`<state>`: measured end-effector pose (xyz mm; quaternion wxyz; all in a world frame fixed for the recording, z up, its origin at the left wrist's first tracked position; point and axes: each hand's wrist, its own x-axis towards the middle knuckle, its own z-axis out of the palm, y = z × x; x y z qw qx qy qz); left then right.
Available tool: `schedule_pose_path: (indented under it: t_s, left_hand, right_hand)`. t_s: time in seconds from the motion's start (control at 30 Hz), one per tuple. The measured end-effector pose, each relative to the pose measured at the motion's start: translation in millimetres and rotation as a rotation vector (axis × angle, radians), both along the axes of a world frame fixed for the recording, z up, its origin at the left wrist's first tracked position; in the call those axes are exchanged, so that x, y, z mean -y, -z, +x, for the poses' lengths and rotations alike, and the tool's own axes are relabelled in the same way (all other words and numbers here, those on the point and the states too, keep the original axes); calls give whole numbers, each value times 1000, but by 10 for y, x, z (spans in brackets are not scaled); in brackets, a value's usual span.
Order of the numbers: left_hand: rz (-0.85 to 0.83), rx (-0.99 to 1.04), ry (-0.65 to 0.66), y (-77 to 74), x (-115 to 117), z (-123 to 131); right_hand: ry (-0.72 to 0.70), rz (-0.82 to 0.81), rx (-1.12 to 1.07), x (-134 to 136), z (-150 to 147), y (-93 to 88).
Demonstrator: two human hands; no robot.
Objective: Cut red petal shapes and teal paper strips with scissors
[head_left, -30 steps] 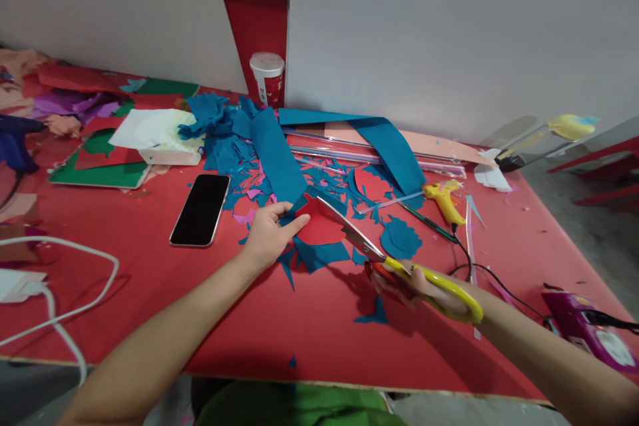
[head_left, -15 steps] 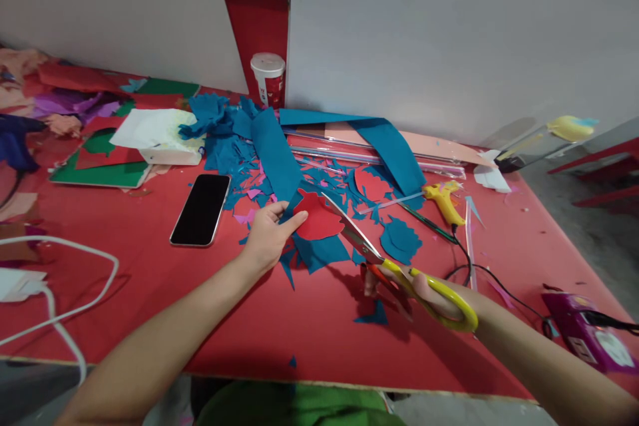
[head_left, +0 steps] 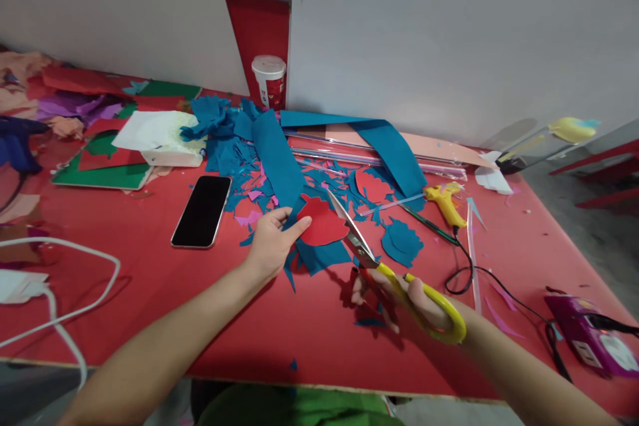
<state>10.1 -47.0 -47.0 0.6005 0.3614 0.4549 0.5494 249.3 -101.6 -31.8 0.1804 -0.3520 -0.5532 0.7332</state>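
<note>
Between the thumb and fingers of my left hand (head_left: 272, 243) is a red paper cutout (head_left: 322, 223) with a scalloped edge, laid over blue paper. My right hand (head_left: 419, 303) grips yellow-handled scissors (head_left: 357, 239), fingers through the loops. The parted blades point away from me, just right of the red cutout. Under and beyond my left hand lie a long blue paper strip (head_left: 279, 156) and many blue scraps. A blue scalloped piece (head_left: 402, 243) rests right of the scissors; another red cutout (head_left: 372, 185) lies farther back.
A phone (head_left: 202, 212) lies left of my hands. At the right are a yellow glue gun (head_left: 446, 203) with its black cord and a purple power box (head_left: 594, 336). A lidded paper cup (head_left: 269, 82) stands by the white boards. White cables (head_left: 112, 269) cross the left side.
The scissors and my right hand have drawn slightly left and down. The red cutout has turned a little in my left hand, and the blue paper above it shows less.
</note>
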Motion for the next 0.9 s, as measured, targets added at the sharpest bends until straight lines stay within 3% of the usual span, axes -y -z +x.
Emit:
schedule_pose_path:
  t_s: [0.27,0.47,0.73,0.9]
  left_hand:
    - [-26,-7,-33,-59,87,24]
    - [-86,-12,-90,-156,191,14]
    - [-177,126,-154,-335,281,-1]
    - [-211,166,-216,-353,315,33]
  right_hand:
    - [106,-57,-127,145,-212,28]
    - [91,-14,-141,159,-316,-28]
    - [-24,-124,-359,222,-262,149]
    - [43,-79,-267,307,-345,156]
